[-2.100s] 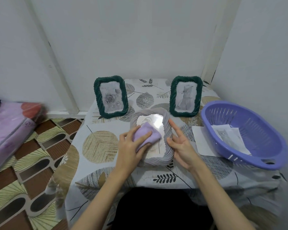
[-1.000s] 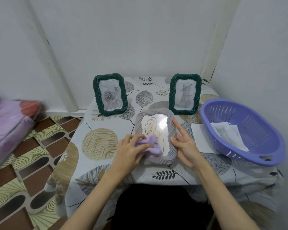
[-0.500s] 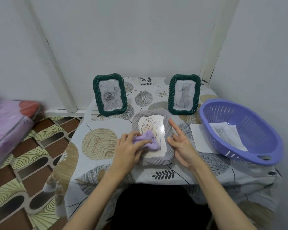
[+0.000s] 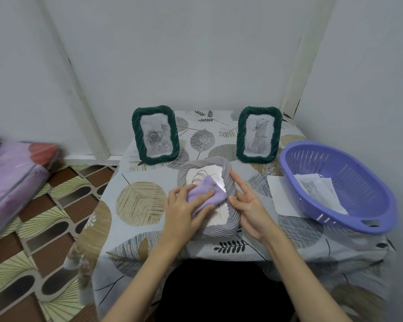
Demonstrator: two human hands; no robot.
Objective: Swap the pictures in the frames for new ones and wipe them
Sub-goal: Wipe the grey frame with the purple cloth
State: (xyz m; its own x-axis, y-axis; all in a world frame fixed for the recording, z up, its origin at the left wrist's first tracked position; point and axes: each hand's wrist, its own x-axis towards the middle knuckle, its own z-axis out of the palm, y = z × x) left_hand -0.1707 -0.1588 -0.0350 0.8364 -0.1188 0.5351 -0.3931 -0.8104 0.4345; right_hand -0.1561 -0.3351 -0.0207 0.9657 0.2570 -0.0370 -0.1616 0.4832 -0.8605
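Cloth [image 4: 206, 191] on grey frame [image 4: 230, 219]

**Leaf-print bench and what sits on it**

A small bench [image 4: 144, 173] fills the corner, covered by a pale cloth printed with large leaves. Two green braided frames stand upright at the back: the left frame [image 4: 155, 135] shows a rose, the right frame [image 4: 258, 135] a cat. A grey frame [image 4: 230, 219] lies flat near the front edge. On the right rests a purple basket [image 4: 368, 225], with a white paper sheet [image 4: 280, 194] partly tucked under its near side.
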